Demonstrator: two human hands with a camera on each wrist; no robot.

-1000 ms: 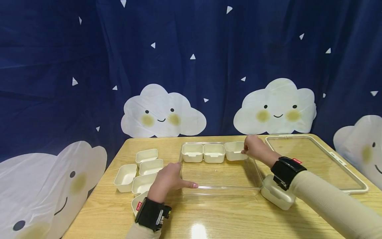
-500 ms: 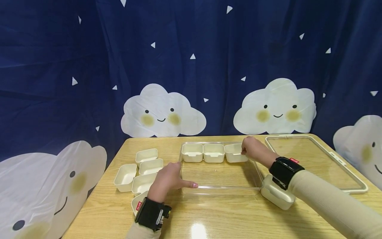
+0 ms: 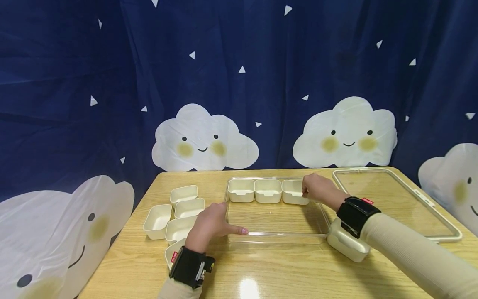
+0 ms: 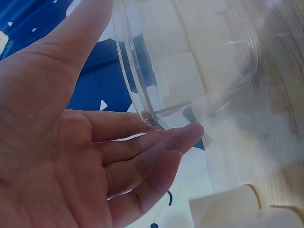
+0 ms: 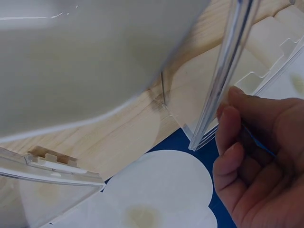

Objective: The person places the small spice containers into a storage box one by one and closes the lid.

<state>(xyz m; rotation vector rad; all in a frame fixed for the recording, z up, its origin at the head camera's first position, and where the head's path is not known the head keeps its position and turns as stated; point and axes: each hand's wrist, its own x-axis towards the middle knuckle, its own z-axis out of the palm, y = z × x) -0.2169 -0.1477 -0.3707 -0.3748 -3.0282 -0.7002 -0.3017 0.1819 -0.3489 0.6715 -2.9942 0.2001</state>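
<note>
The scene is viewed by the head camera from above the near edge of the worktop (image 3: pixel 261 274), facing forward and slightly down, far enough back that both hands, the clear tray (image 3: pixel 276 238) and the curtain (image 3: pixel 239 83) behind are taken in. The left wrist view is set very close under the left hand (image 4: pixel 57 156), looking along the palm at the tray's curved rim (image 4: pixel 137 90). The right wrist view is held equally close beside the right hand (image 5: pixel 256 161), apparently looking up along the tray's wall (image 5: pixel 223 71). The tray, worktop and curtain are shared by all three views.
</note>
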